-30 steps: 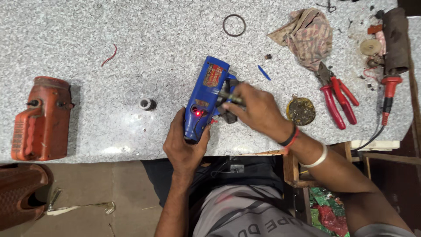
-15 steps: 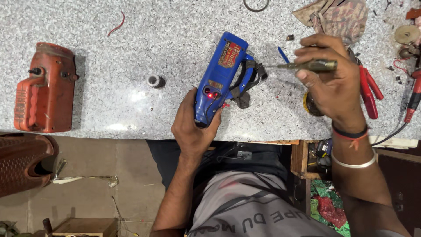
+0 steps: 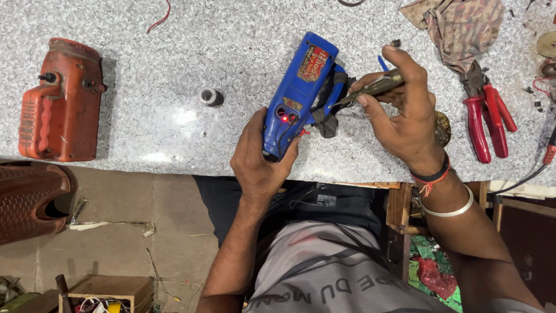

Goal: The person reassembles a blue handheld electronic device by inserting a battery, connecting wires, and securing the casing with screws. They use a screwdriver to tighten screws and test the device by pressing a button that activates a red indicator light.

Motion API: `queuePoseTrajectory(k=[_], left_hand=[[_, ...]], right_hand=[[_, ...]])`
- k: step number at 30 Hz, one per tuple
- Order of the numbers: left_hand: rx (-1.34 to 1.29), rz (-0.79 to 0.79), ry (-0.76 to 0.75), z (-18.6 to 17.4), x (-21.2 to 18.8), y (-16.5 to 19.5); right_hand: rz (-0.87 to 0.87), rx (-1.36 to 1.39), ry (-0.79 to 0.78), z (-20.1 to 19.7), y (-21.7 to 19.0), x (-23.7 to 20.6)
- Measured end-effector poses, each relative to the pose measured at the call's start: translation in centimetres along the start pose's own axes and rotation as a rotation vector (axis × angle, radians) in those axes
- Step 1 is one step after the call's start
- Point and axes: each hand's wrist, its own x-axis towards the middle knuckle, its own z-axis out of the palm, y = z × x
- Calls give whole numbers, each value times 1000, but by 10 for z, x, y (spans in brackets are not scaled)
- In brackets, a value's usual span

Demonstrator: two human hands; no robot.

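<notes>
A blue handheld device (image 3: 298, 87) with a small red light lit near its lower end lies tilted on the speckled grey worktop (image 3: 174, 104). My left hand (image 3: 259, 159) grips its lower end at the table's front edge. My right hand (image 3: 405, 113) holds a slim brass-coloured tool (image 3: 379, 86) like a pen, its tip pointing left at the black parts (image 3: 327, 119) on the device's right side.
An orange casing (image 3: 61, 101) lies at the left. A small white spool (image 3: 209, 95) sits between it and the device. Red-handled pliers (image 3: 485, 119), a crumpled rag (image 3: 460, 26) and a round dark tin (image 3: 443, 127) lie to the right. A red wire (image 3: 159, 18) lies at the back.
My right hand lifted the slim tool away from the device, then brought it back down with the tip at the device's right side. My left hand kept its grip.
</notes>
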Motion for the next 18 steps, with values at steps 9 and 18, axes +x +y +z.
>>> queuePoseTrajectory(k=[9, 18], left_hand=[[-4, 0, -9, 0, 1, -1], [7, 3, -10, 0, 1, -1]], right_hand=[[1, -34, 4, 2, 0, 4], [-127, -249, -14, 2, -6, 8]])
